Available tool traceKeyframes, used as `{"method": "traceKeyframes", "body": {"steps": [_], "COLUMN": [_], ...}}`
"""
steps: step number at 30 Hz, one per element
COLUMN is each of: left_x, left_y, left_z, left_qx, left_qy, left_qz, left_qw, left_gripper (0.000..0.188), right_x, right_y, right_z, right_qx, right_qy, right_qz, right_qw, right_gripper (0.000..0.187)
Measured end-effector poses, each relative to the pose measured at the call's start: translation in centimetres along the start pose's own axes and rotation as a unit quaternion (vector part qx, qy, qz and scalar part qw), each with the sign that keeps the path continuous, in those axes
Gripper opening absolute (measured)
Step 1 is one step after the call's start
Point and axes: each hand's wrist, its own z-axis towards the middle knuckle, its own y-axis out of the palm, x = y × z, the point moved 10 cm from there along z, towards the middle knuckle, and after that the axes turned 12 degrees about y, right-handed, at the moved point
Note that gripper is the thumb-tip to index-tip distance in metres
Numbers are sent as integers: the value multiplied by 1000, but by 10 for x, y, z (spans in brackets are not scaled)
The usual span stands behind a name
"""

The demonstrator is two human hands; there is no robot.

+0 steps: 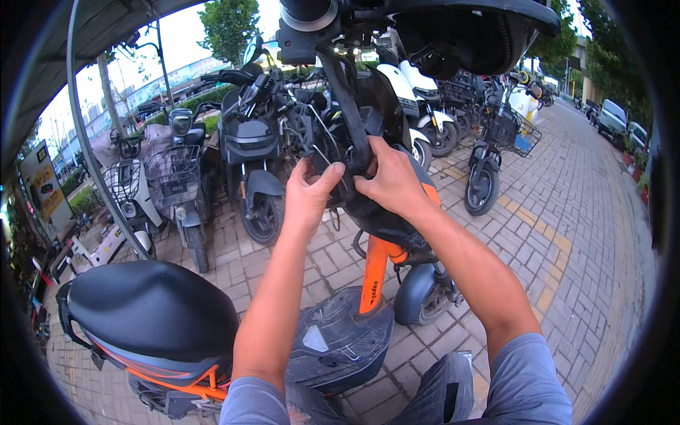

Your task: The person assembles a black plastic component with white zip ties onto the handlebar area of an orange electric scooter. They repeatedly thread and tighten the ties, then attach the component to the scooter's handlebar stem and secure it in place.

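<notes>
In front of me stands an orange and black electric scooter, its orange front tube (375, 273) rising from the dark footboard (333, 340). A thick black cable bundle (345, 99) hangs from the handlebar area. My right hand (393, 177) is closed at its lower end, fingertips partly hidden behind it. My left hand (312, 195) is closed in a pinch just left of it, with the thumb pointing right. A thin pale wire (327, 157) runs close to the left thumb. What the left fingertips hold is hidden. Dark front panelling (389, 225) lies below both hands.
The scooter's black seat (152, 308) is at lower left, and its front wheel (432, 301) stands beyond the footboard. A black basket (478, 32) overhangs at the top. Parked scooters (251, 142) line the far side, with another, basketed scooter (489, 159) at right. A metal pole (88, 142) rises at left.
</notes>
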Motion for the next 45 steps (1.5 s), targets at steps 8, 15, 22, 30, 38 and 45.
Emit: {"method": "traceKeyframes", "body": {"steps": [8,15,22,30,38,45], "left_x": [-2,15,5,-13,-7,0], "left_y": [-5,-3,-15,-15,-17,-10], "left_z": [1,2,8,1,-2,1], "left_qx": [-11,-11,24,32,27,4], "left_qy": [-34,10,28,-43,-80,-43], "left_qz": [40,56,126,2,19,45], "left_qw": [999,998,991,999,996,998], "left_gripper": [64,59,62,61,62,63], "right_x": [2,8,13,14,7,7], "right_y": [1,7,8,9,8,7], "right_z": [1,4,7,7,4,5], "right_qx": [6,-1,15,14,3,5], "right_qy": [0,19,0,-12,6,8], "right_qz": [4,-8,-17,-20,-31,-28], "right_qw": [1000,1000,1000,1000,1000,1000], "right_gripper": [49,48,50,47,48,48]}}
